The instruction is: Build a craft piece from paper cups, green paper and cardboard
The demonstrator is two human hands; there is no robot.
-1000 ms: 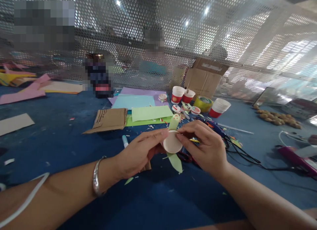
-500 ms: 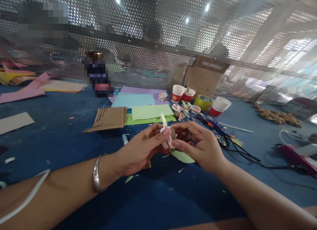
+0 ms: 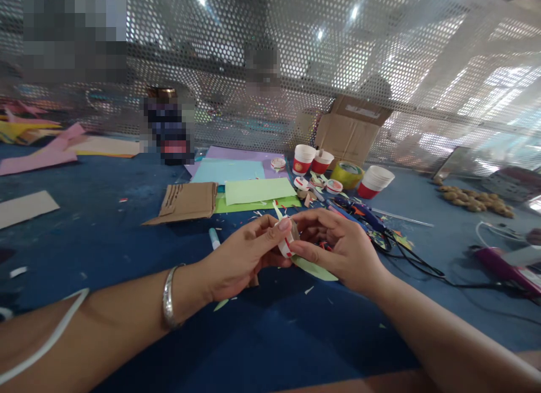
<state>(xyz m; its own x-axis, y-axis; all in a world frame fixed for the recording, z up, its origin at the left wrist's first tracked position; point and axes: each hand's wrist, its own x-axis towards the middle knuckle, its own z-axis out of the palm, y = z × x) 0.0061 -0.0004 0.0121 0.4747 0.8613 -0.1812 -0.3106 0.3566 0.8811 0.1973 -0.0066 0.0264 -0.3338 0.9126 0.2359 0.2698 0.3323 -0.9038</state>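
Observation:
My left hand (image 3: 249, 255) pinches a small round white piece with a red stripe (image 3: 286, 245) between thumb and fingers. A narrow pale green paper strip (image 3: 277, 210) sticks up from its top. On the right side of the piece, my right hand (image 3: 338, 243) has its thumb and curled fingers closed on the edge. Below the right thumb lies a light green paper piece (image 3: 315, 268). Some brown material (image 3: 253, 281) shows under my left hand, mostly covered by it.
Cardboard (image 3: 190, 200), green paper (image 3: 260, 191) and paper cups (image 3: 304, 159) stand or lie beyond my hands. To the right are yellow tape (image 3: 346, 175), a blue glue gun (image 3: 367, 215) with a black cable, and a purple power strip (image 3: 505, 269). A marker (image 3: 214, 238) lies near my left hand.
The white piece has turned slightly between my hands, showing a narrower side, and its green strip leans further left. Both hands keep nearly the same place.

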